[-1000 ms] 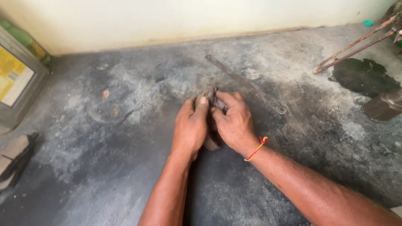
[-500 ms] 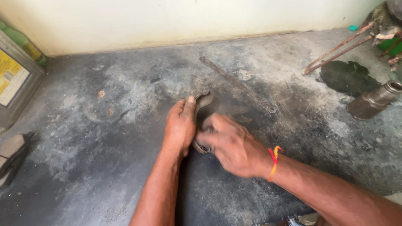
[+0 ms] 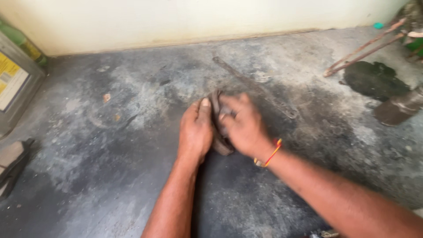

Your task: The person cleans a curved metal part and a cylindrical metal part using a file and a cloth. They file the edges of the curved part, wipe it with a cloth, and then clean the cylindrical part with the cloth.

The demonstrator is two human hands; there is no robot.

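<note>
A curved, dark, greasy metal part (image 3: 217,125) stands on edge on the stained concrete floor (image 3: 110,145). My left hand (image 3: 197,130) grips it from the left, thumb along its top. On its right side rests my right hand (image 3: 242,124), fingers pressed on the upper end; a red and yellow thread circles that wrist. Much of the part is hidden between my two hands.
A long flat metal strip (image 3: 255,88) lies on the floor just behind my hands. Rusty rods (image 3: 361,48), a dark oil patch (image 3: 374,79) and a metal cylinder (image 3: 398,108) are at the right. A metal can (image 3: 15,83) and a sandal (image 3: 11,165) sit at the left, by the wall.
My right hand drew back off the part half a second ago and has now returned onto its upper end. My left hand has kept its hold.
</note>
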